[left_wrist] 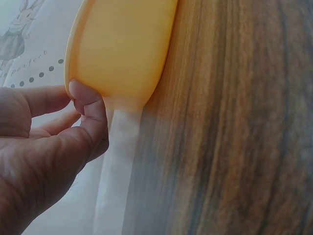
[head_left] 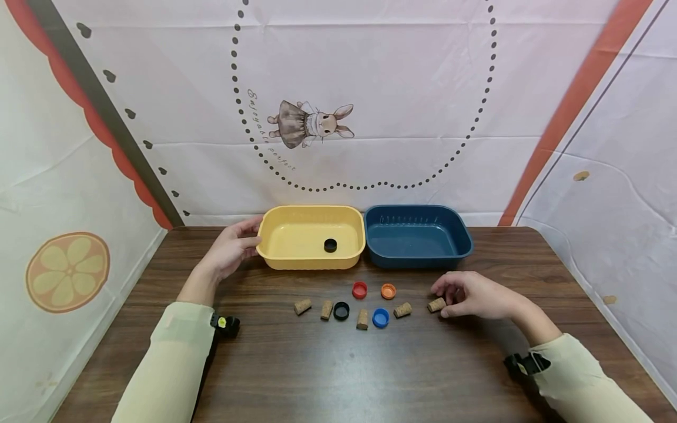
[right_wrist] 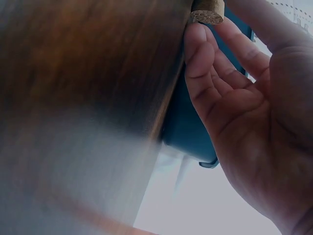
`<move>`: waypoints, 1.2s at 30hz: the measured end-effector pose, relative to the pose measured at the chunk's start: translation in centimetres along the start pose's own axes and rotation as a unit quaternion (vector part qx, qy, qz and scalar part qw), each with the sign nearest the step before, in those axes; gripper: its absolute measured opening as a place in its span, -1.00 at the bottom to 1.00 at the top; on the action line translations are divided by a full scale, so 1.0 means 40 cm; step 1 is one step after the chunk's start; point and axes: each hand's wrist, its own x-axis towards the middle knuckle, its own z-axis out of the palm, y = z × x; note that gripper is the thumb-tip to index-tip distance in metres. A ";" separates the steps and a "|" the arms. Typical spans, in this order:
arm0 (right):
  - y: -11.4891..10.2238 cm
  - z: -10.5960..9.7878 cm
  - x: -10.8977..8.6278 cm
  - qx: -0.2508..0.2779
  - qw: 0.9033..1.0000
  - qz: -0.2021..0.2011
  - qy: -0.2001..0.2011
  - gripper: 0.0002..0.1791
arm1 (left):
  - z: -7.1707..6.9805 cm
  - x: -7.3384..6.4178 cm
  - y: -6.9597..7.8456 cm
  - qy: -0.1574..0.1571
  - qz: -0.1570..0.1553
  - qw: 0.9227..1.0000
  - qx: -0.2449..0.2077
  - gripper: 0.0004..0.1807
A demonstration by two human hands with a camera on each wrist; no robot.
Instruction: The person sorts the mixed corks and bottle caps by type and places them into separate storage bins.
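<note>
My left hand (head_left: 231, 247) grips the left end of the yellow basin (head_left: 270, 251), thumb and fingers pinching its rim in the left wrist view. A black bottle cap (head_left: 330, 245) lies inside the basin. My right hand (head_left: 476, 295) is low over the table at the right, its thumb and curled fingers around the rightmost cork (head_left: 436, 304). In the right wrist view that cork (right_wrist: 208, 12) shows its round end by the fingertips (right_wrist: 196, 36). More corks lie to its left, among them one cork (head_left: 402, 310) close by.
A dark blue basin (head_left: 465, 249) stands against the yellow one. In front lie a red cap (head_left: 359, 289), an orange cap (head_left: 388, 291), a blue cap (head_left: 380, 318) and a black cap (head_left: 341, 311) on the wooden table (head_left: 317, 376). A printed cloth (head_left: 412, 117) hangs behind.
</note>
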 end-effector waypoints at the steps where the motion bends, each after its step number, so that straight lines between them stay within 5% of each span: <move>1: -0.002 0.000 0.000 0.001 1.000 0.001 -0.002 -0.60 | 0.000 0.000 0.000 0.000 0.000 1.000 0.000 -0.32; 23: -0.012 -0.001 0.004 -0.013 1.000 0.008 -0.009 -0.80 | -0.003 0.001 -0.004 -0.002 -0.001 1.000 -0.004 -0.32; 36: -0.041 -0.031 0.006 -0.027 0.999 0.015 0.021 -0.80 | -0.001 0.000 -0.001 -0.002 -0.001 1.000 -0.010 -0.31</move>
